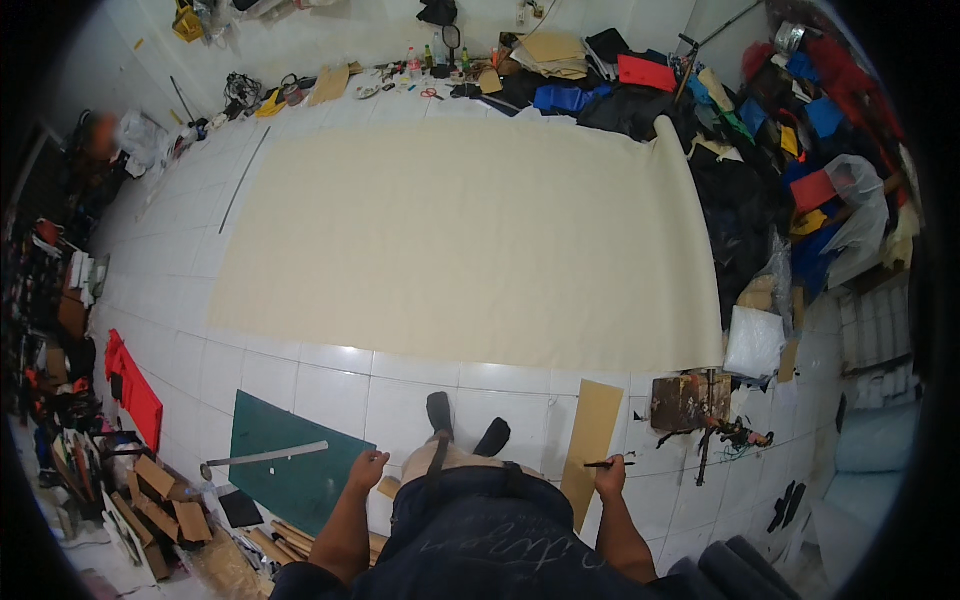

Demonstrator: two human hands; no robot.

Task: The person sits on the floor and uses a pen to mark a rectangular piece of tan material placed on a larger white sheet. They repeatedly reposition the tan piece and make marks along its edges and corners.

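Observation:
A wide sheet of cream fabric-like material (450,240) lies flat on the floor in front of me, its right end still on a roll (690,235). My right hand (609,480) is closed on a dark pen (597,464), held above a long tan cardboard strip (592,425). At my other side, my left hand (369,470) has its fingers curled closed near the edge of a green cutting mat (285,420); whatever it may hold is hidden. Across that mat rests a metal ruler (268,456). Both hands are apart from the cream sheet.
Piled fabrics and bags (740,200) crowd the right side. Bottles (428,58) and red scissors (431,94) sit by the far wall. A thin rod (243,180) lies left of the sheet. Cardboard boxes (160,500) stand at the lower left; a worn block (678,403) is on the right.

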